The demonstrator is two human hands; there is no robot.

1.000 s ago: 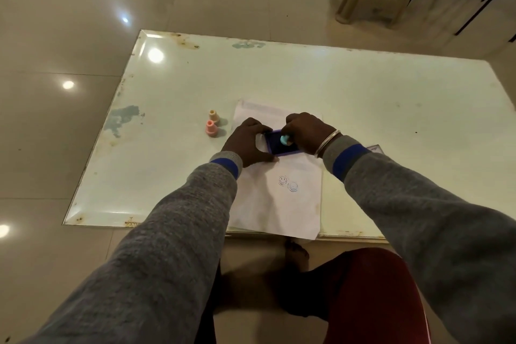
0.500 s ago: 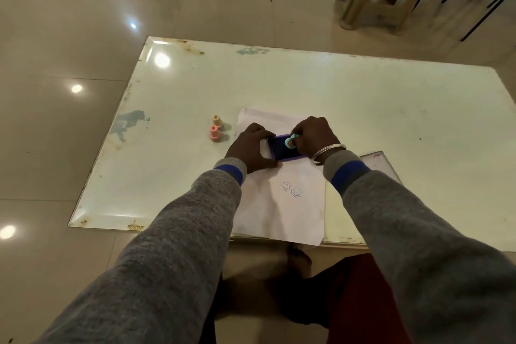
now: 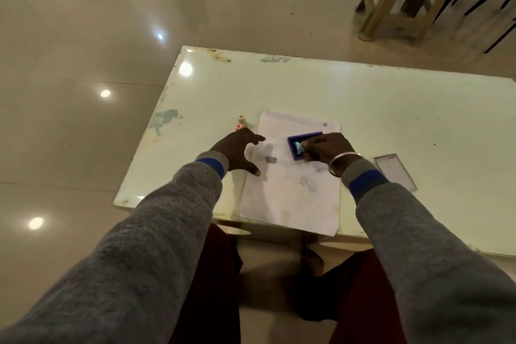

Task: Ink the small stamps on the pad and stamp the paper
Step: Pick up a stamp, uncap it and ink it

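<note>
Mid-frame, right hand (image 3: pixel 329 148) w/ grip pinching a teal stamp (image 3: pixel 298 146) on the purple pad (image 3: pixel 304 145); left hand (image 3: pixel 237 152), grip spread, nears two pink stamps (image 3: pixel 240 123) not yet used; paper (image 3: pixel 293 190) bears two marks.

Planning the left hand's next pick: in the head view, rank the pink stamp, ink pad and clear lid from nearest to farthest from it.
1. Pink stamp, just beyond the left hand.
2. Ink pad, to its right, on the paper.
3. Clear lid, far right, past the right hand.
</note>
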